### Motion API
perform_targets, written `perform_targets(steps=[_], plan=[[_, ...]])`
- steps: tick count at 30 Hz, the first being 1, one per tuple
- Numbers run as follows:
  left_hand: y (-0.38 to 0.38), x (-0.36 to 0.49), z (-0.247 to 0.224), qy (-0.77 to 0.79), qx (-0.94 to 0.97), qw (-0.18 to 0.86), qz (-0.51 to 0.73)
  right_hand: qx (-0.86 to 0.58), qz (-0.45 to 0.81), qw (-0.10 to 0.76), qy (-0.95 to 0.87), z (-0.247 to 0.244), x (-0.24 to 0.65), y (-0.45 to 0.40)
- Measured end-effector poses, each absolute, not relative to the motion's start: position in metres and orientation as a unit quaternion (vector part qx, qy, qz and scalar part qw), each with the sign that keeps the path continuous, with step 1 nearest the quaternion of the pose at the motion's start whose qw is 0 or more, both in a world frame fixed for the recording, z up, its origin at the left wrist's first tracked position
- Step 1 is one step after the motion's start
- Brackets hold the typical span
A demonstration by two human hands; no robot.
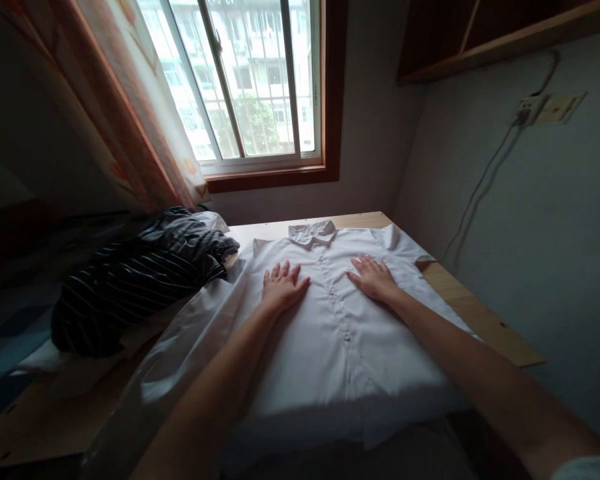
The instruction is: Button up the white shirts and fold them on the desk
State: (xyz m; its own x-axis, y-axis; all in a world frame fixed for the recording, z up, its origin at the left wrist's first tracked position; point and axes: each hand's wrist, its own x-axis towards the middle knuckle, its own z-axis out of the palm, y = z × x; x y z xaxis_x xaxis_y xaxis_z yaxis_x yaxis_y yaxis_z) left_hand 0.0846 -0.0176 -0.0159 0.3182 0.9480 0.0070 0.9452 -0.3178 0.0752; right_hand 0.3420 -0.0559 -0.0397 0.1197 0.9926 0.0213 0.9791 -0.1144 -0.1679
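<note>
A white button-up shirt lies spread front side up, its collar at the far end and its buttons running down the middle. Flat on the chest, left of the button line, rests my left hand with fingers spread. My right hand lies on the other side of the buttons, fingers also apart. Neither hand grips the cloth. The long left-hand sleeve stretches toward me along that side. At the near edge the hem hangs down into shadow.
The shirt lies on a wooden board. Dark striped clothes are heaped at the left. Behind are a window and an orange curtain. A cable hangs from a socket on the right wall, below a shelf.
</note>
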Motion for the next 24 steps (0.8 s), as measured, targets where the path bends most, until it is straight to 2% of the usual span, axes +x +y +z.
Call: perform_targets(steps=[9,16,24], plan=[[0.004,0.038,-0.006,0.624,0.78,0.045,0.015,-0.786,0.004,0.04,-0.616,-0.053,0.421,-0.047],[-0.012,0.032,-0.01,0.616,0.787,0.033,0.021,-0.788,-0.028,0.036,-0.614,-0.057,0.412,-0.074],[-0.043,0.043,-0.001,0.622,0.782,0.003,-0.033,-0.742,-0.069,0.031,-0.666,-0.043,0.388,-0.105]])
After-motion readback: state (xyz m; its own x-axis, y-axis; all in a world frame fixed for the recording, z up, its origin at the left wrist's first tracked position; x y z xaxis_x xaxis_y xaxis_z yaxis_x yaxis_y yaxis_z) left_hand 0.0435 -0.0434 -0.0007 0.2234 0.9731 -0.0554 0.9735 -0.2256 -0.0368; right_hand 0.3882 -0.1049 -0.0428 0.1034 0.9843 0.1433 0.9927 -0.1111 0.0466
